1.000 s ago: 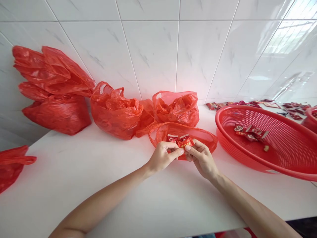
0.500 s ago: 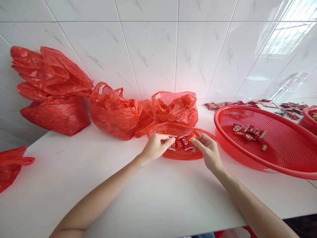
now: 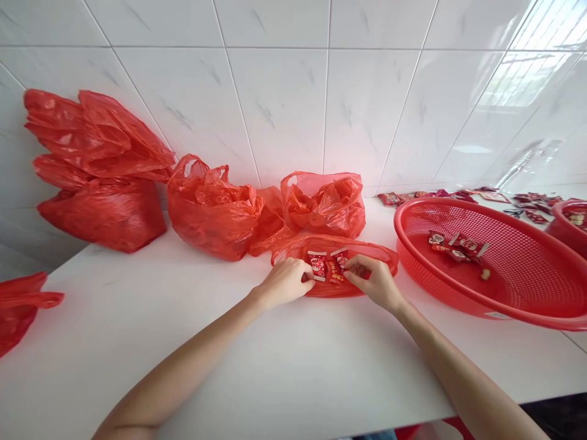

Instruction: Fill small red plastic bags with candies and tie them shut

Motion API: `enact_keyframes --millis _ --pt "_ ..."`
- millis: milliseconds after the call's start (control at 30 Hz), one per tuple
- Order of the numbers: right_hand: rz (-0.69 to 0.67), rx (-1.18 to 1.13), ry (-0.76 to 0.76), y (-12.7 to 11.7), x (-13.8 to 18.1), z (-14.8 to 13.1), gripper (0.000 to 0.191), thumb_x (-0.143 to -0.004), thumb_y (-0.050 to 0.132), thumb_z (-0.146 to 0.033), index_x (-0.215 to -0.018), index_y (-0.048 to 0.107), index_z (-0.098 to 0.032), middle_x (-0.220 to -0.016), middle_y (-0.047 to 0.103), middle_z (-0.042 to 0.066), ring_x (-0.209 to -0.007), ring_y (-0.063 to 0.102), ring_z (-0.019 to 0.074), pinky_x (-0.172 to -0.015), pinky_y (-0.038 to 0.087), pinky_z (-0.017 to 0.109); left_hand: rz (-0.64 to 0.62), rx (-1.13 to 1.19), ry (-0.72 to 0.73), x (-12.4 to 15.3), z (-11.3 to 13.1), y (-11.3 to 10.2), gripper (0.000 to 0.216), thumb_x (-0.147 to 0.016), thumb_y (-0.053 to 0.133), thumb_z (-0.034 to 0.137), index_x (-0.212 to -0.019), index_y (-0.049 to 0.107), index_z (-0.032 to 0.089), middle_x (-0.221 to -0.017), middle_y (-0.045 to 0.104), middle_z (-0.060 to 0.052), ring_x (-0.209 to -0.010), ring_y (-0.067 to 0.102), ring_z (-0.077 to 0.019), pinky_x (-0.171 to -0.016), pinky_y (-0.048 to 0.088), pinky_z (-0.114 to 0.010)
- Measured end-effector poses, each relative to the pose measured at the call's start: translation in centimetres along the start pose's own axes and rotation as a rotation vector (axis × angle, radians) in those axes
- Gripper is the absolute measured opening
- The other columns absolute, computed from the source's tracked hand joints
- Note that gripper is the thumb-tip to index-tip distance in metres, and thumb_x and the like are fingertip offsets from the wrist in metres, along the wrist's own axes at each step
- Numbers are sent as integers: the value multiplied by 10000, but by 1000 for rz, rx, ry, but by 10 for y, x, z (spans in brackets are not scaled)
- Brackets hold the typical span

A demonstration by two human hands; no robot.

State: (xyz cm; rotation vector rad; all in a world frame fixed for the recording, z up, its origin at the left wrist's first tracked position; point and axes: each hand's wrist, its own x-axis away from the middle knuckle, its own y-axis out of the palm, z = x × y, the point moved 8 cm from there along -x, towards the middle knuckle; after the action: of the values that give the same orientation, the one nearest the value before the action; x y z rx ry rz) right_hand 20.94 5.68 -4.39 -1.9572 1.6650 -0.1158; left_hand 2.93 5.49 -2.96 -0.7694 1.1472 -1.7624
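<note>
A red plastic bag (image 3: 353,290) lies with its mouth open on the white table, several small wrapped snack packets inside it. My left hand (image 3: 288,280) is closed at the left edge of a red-and-white snack packet (image 3: 317,266), thumb and index finger pinching there. On the other side, my right hand (image 3: 375,280) has its thumb and fingertips closed at the right edge of a second red-and-white snack packet (image 3: 340,256). Between these two sits a red packet with yellow lettering (image 3: 334,273). My fingers partly hide the packets' outer edges.
A large red mesh basket (image 3: 440,293) on the right holds a few packets and a small pale piece. Filled red bags (image 3: 215,220) stand along the tiled wall. More packets (image 3: 534,201) and a second red basket (image 3: 557,226) are at the far right.
My right hand has moved down and slightly left, lowering a red-orange packet into the bag. My left hand has dropped a little lower beside its packet.
</note>
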Motion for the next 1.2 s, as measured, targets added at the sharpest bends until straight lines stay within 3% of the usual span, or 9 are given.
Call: enact_keyframes --millis 133,267,367,533,733,833,933,1100,1200 --pt "-148 240 -108 18 5 -9 98 -832 638 -220 -823 730 -185 -822 715 53 -706 631 172 -653 499 277 -62 -8 1 0 1 8 158 -829 608 174 -855 758 214 -807 753 -28 -771 694 -212 -713 459 -297" --pt "-145 426 -49 20 6 -3 190 -817 646 -171 -972 752 -204 -942 725 77 -776 670 195 -637 493 262 0 -68 -18 2 1 7 366 -826 626 181 -1182 703 213 -1071 719 -90 -962 694 -266 -843 508 -338" --pt "-141 491 -15 18 5 0 215 -822 648 -172 -1013 741 -203 -986 726 91 -807 689 215 -652 504 275 -4 -88 -19 4 1 10 445 -827 632 191 -1272 660 205 -1207 651 -120 -1040 674 -297 -929 512 -387" --pt "-145 625 -19 18 5 -5 189 -828 670 -170 -1002 731 -214 -1006 721 100 -868 698 240 -650 480 270 -55 -24 16 5 6 14 379 -855 596 192 -1221 693 182 -1266 649 -121 -1142 640 -302 -990 491 -398" --pt "-135 838 67 13 6 -9 273 -949 526 -181 -1166 687 -226 -1111 720 126 -874 717 252 -629 422 276 -159 -4 58 14 17 9 429 -834 686 453 -1188 722 214 -1335 650 -103 -1217 607 -348 -1045 454 -455" --pt "-141 835 85 13 6 -9 249 -946 529 -186 -1129 693 -225 -1122 715 121 -878 714 247 -617 412 270 -189 -73 111 18 21 8 197 -828 687 326 -980 776 238 -1142 719 -86 -1125 647 -330 -1012 457 -457" --pt "-129 785 77 15 6 -9 228 -929 563 -197 -1113 694 -229 -1083 714 107 -880 707 241 -615 413 264 -129 -37 187 18 30 0 262 -897 518 178 -787 750 229 -911 738 -51 -953 682 -247 -938 474 -387" --pt "-51 600 11 11 5 -9 175 -948 551 -267 -989 715 -224 -956 718 79 -800 691 216 -623 431 262 108 188 269 23 44 -37 258 -952 497 277 -858 731 220 -874 747 -28 -834 652 -192 -838 471 -318" --pt "48 501 -94 -2 4 -16 254 -980 499 -315 -930 725 -209 -866 708 78 -746 667 199 -661 462 282 95 187 301 27 47 -47 321 -963 509 344 -739 698 214 -789 717 -18 -771 637 -179 -845 472 -322"
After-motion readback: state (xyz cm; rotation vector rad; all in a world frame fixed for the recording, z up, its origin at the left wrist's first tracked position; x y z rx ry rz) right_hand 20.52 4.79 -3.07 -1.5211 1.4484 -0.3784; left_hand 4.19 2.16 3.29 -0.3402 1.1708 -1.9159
